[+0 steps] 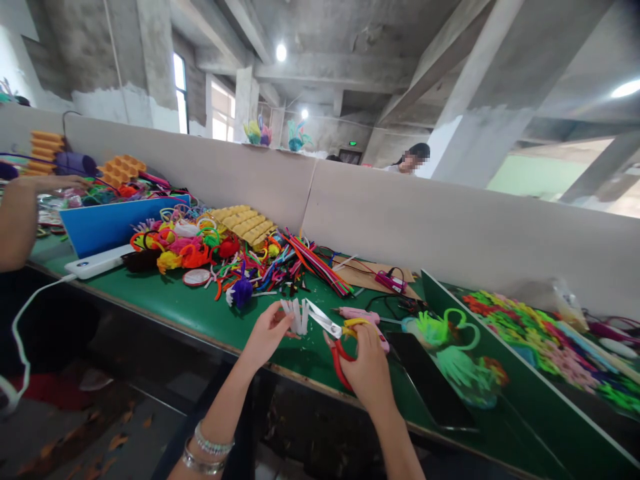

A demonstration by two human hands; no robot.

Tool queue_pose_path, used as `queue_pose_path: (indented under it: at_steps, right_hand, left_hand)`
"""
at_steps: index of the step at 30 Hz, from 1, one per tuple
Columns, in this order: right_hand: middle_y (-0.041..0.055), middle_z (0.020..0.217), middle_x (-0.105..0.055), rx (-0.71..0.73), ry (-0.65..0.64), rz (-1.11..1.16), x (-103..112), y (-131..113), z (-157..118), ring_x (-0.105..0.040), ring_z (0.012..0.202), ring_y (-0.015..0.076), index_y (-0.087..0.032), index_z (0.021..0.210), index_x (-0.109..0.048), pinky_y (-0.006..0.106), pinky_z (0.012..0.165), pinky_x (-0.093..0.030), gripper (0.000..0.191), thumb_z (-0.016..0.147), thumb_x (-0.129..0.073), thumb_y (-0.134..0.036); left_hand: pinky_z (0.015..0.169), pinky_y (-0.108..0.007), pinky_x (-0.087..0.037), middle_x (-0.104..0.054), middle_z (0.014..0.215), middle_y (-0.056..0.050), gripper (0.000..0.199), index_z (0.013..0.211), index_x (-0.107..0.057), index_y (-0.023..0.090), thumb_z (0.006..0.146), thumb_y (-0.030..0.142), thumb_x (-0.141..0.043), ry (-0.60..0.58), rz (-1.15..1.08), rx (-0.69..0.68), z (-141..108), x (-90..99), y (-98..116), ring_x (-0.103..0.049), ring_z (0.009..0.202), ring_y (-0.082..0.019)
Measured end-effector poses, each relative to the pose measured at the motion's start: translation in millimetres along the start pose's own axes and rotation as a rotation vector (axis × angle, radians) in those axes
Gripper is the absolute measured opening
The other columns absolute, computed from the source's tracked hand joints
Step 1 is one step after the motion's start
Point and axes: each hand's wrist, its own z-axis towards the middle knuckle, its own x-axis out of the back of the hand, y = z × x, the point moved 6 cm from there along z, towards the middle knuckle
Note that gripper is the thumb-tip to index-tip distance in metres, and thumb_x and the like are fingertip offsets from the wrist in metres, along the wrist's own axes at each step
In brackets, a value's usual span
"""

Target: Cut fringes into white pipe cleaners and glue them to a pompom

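Observation:
Above the front of the green table, my left hand [271,331] pinches a small bundle of white fuzzy strips [299,316], which look like pipe cleaners. My right hand [369,360] is closed round the red and yellow handles of a pair of scissors [331,327]. The blades are spread apart, with their tips beside the right side of the white strips; whether they touch I cannot tell. White bits lie scattered on the table under the strips. Just behind the scissors lies a pink glue gun [361,315], partly hidden by my right hand.
A heap of colourful pipe-cleaner pieces [200,250] and a bundle of long stems [320,263] lie behind my hands. A black phone [430,380] and green fuzzy shapes [457,357] are on the right, before a green divider [500,353]. Another person's arm [20,220] reaches in at left.

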Motion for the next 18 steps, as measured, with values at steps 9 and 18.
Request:
queue_pose_path:
  at_steps: [9,18]
  right_hand:
    - [0.0089,0.088,-0.052,-0.018,-0.053,-0.035,-9.6,-8.9,-4.2,-0.050,0.088,0.0232,-0.017,0.089,-0.047,0.037,0.074,-0.043,0.032,0.073,-0.050,-0.045]
    - [0.0075,0.089,-0.052,-0.066,-0.086,-0.048,-7.1,-8.6,-4.5,-0.051,0.087,0.0227,-0.019,0.089,-0.047,0.034,0.068,-0.044,0.030,0.076,-0.047,-0.045]
  left_hand:
    - [0.059,-0.025,-0.052,-0.063,0.081,-0.003,0.027,0.092,-0.054,0.017,0.073,0.036,-0.053,-0.045,0.196,-0.078,-8.7,-6.2,8.2,-0.061,0.069,-0.016]
    - [0.058,-0.024,-0.051,-0.063,0.081,-0.003,0.025,0.090,-0.057,0.017,0.074,0.035,-0.052,-0.066,0.246,-0.105,-13.4,-11.8,15.4,-0.060,0.065,-0.015]
